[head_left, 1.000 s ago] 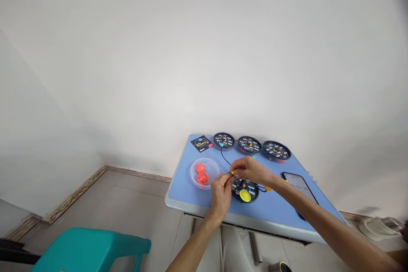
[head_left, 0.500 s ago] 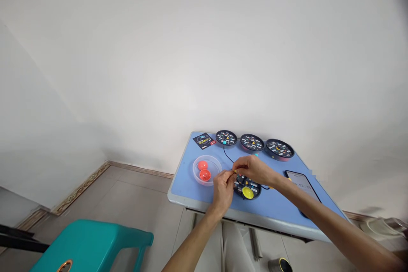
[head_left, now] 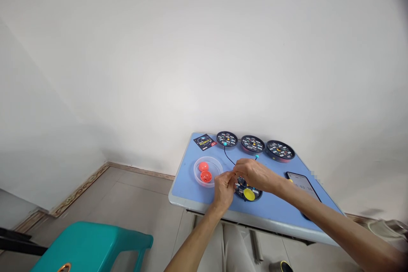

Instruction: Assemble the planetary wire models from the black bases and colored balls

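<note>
Over a round black base (head_left: 257,191) with printed labels, the fingertips of my two hands meet. My left hand (head_left: 223,189) is closed in a pinch on the left of the base. My right hand (head_left: 255,174) is also pinched, coming in from the right and covering the base's far side. What the fingers hold is too small and hidden to make out. A yellow half-shell (head_left: 249,194) sits on the near part of the base. From behind my hands runs a thin black arm ending in a blue ball (head_left: 225,144); a second blue ball (head_left: 257,157) shows beyond my right hand.
Left of my hands, a clear round tub (head_left: 195,175) holds two orange half-shells (head_left: 203,166). Several round black discs (head_left: 253,144) line the back of the blue table (head_left: 183,180), beside a dark printed card (head_left: 204,142). A phone (head_left: 302,185) lies right. A teal stool (head_left: 95,244) stands left.
My hands stay together over the base, fingers shifting slightly. A small yellow bit seen at my fingertips before is now hidden. The view has moved a little.
</note>
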The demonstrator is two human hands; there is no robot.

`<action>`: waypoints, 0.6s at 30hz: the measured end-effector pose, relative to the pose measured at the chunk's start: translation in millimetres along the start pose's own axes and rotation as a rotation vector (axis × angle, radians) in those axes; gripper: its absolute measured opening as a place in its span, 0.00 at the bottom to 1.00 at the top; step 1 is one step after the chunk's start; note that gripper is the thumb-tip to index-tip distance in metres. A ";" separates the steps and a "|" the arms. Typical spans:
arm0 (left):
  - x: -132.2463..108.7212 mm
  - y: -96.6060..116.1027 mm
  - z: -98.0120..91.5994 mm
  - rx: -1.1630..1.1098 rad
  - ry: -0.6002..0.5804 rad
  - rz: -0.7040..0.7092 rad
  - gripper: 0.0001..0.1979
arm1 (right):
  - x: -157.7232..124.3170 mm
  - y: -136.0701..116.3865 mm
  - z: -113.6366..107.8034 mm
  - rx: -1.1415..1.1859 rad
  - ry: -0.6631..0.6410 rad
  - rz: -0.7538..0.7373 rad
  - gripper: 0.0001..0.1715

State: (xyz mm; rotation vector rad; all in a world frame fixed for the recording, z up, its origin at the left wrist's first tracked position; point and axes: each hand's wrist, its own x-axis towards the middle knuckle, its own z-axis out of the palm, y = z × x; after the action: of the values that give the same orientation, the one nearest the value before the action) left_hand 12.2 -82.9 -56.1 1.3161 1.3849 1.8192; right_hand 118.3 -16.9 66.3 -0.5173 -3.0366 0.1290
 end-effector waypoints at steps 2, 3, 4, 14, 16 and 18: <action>0.0 -2.4 0.7 -0.005 0.005 0.001 0.16 | 1.7 -2.3 1.2 0.027 -0.022 0.068 0.16; -0.1 -3.2 1.1 -0.008 0.008 0.000 0.16 | 2.3 -3.5 1.9 0.024 -0.029 0.094 0.16; -0.4 -3.8 1.5 -0.010 0.011 -0.002 0.16 | 2.9 -4.8 2.6 0.011 -0.031 0.116 0.16; -3.4 1.6 5.6 0.002 0.046 -0.014 0.17 | 5.8 -14.1 9.7 -0.258 -0.035 0.176 0.14; -3.2 4.9 5.4 0.011 0.052 -0.014 0.18 | 5.4 -13.7 10.6 -0.278 -0.046 0.158 0.14; -4.4 9.9 3.1 0.033 0.038 -0.018 0.17 | 5.0 -14.5 6.8 -0.298 -0.061 0.158 0.12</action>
State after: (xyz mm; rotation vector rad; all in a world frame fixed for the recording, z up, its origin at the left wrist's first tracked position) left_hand 18.4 -88.7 -48.7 1.2871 1.4481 1.8257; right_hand 108.3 -29.4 61.1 -0.7870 -3.0862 -0.3115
